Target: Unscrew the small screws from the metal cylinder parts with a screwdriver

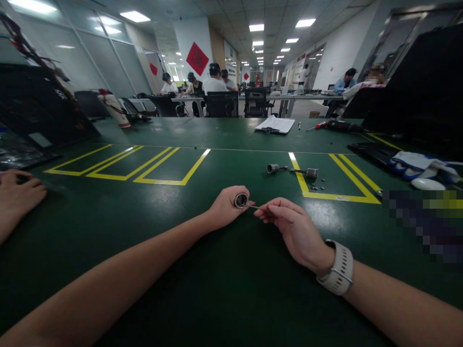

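My left hand [228,208] is wrapped round a short metal cylinder [241,200], its open end turned towards me. Between the fingertips of my right hand [291,225] is a thin metal rod [251,206], which reaches to the cylinder's mouth. Whether its tip touches anything inside is too small to tell. Beyond my hands lie two more metal cylinders, a smaller one [272,168] and a larger one [312,172], with dark slender pieces between them. Several small nut-like metal parts [317,187] are scattered just in front of the larger one.
Yellow tape [162,182] marks boxes on the green table [224,270]. Another person's hand [21,193] rests at the left edge. At the back are a clipboard [275,124] and a red-and-black tool [334,126]. White-and-blue gloves [425,165] and a white oval object [428,184] lie right.
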{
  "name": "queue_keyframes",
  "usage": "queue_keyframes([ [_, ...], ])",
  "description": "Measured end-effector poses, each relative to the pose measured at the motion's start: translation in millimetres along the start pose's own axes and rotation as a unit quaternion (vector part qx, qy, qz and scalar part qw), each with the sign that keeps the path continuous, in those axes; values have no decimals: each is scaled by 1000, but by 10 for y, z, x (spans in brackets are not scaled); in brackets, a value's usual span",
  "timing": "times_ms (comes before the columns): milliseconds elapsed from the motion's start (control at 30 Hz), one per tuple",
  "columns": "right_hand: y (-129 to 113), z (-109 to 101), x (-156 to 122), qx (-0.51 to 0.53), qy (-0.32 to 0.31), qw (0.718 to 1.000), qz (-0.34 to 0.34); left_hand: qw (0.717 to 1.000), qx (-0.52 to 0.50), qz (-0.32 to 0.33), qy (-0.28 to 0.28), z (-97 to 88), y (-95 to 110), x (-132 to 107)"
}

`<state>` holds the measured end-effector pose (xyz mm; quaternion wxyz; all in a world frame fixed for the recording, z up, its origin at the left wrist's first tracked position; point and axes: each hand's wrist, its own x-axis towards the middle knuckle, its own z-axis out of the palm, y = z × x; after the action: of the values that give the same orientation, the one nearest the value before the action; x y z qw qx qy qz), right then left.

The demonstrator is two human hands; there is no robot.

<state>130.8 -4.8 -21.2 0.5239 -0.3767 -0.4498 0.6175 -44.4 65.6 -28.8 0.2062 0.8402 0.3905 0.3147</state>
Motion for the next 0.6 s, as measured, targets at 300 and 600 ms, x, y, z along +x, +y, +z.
queue_keyframes([
  [300,-10,33,-110,-232,9,969,-87,990,139,27,2,9,14,2],
  [600,14,-4,-38,-63,2,997,-39,996,83,44,4,3,10,-21],
])
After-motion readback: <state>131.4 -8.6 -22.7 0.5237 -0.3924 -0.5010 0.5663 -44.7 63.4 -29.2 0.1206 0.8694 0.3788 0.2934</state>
